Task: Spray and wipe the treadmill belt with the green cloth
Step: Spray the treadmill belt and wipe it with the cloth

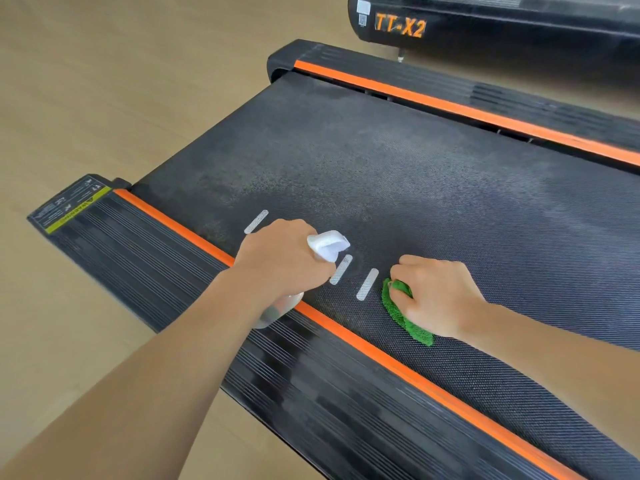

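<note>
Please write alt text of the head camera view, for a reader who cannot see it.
A person's left hand holds a white spray bottle over a black treadmill belt, while the right hand grips a green cloth lying on the belt. Orange stripes line the belt's edges.

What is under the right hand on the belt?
The green cloth lies bunched under the right hand, on the treadmill belt; its edge sticks out on the near side. How far it extends beneath the palm is hidden.

Bright, even light with soft sheen on the black textured treadmill belt. Near ribbed black side rail smears with motion blur; wide-angle bending at edges.
</note>
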{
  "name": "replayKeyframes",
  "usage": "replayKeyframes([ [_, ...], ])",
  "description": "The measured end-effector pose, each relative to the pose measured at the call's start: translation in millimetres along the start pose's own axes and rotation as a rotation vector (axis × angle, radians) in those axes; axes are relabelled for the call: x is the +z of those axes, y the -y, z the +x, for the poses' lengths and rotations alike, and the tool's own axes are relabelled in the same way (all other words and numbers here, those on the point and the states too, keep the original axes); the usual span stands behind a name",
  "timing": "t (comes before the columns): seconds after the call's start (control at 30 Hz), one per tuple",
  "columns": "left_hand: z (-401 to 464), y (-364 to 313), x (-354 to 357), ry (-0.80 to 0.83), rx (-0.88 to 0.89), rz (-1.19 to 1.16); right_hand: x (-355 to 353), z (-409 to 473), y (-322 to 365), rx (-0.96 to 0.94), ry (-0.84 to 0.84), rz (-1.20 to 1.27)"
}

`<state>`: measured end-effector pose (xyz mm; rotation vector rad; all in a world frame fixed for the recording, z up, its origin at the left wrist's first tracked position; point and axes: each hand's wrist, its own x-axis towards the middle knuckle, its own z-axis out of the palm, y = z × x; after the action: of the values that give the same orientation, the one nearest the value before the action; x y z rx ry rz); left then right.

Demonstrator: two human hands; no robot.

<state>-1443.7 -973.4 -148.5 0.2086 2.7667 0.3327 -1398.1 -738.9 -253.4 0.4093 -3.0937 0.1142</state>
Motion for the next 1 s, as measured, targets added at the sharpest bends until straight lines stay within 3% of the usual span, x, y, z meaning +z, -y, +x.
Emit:
replayKeyframes([
  [0.27,-8.9,2.0,-5.3,-0.027,-0.014,-0.034,-3.1,-1.9,0.8,0.022,-0.003,0.032],
  [0.4,-26.1,16.8,-8.3,-0.111,-0.033,-0.305,-13.6,15.0,-2.9,0.136,-0.098,0.132],
  [0.6,-46.2,51.2,3.4,-0.308,-0.188,-0.715,-2.8,90.5,20.6,0.429,-0.117,0.032],
  [0.67,-45.4,58.3,4.3,-0.329,-0.212,-0.76,-2.9,86.8,40.5,0.372,-0.084,0.022],
  [0.87,-33.7,53.7,3.2,-0.294,-0.239,-0.722,-2.6,42.6,68.0,-0.149,-0.022,0.065],
  [0.93,-32.1,52.7,3.7,-0.289,-0.232,-0.688,-1.7,67.3,52.4,-0.182,-0.089,-0.022],
  [1.0,-31.3,52.6,4.0,-0.292,-0.226,-0.653,-10.0,104.0,39.5,-0.012,-0.067,-0.116],
])
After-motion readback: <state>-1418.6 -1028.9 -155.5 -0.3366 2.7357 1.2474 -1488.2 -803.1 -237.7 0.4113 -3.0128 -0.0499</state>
